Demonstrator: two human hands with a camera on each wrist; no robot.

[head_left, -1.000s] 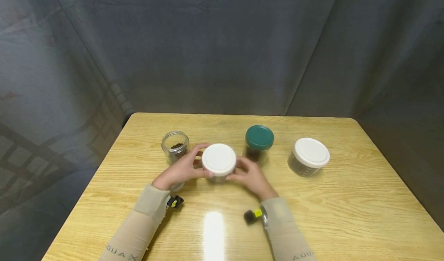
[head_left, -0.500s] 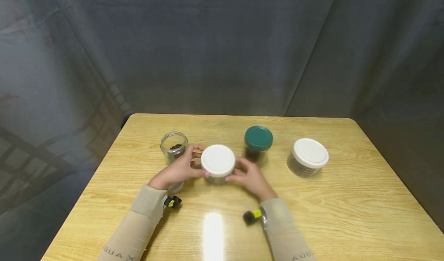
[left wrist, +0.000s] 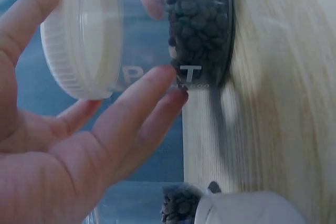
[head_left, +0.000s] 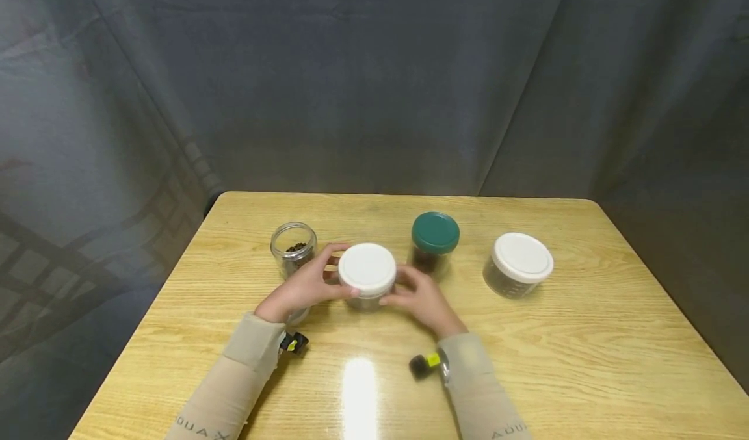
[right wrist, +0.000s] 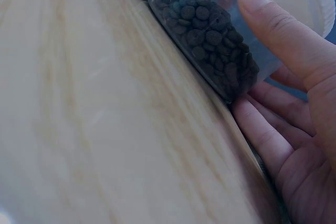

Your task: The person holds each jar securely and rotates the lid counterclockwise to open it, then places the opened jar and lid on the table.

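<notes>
A clear plastic jar (left wrist: 144, 35) with a white ribbed lid (head_left: 367, 268) stands upright mid-table between both hands. Dark pellets (right wrist: 205, 45) and a lighter lump fill its lower part. My left hand (head_left: 307, 284) holds it from the left, thumb at the lid's rim and other fingers reaching along the lid and side. From the right, my right hand (head_left: 422, 297) grips the body, thumb on the near wall and fingers round the far side. Close beside my left hand is an uncovered glass jar (head_left: 294, 245) with dark pellets, partly hidden by that hand.
A green-lidded jar (head_left: 435, 233) of dark contents stands just behind my right hand. Further right is another white-lidded jar (head_left: 517, 268). A pale round piece (left wrist: 252, 208) lies by the glass jar, mostly covered by my left wrist. A dark curtain (head_left: 374, 82) hangs behind the table.
The jar stays in place between both hands. My left hand draws back slightly, then its thumb and fingers come forward again along the lid's rim. The right hand keeps its grip.
</notes>
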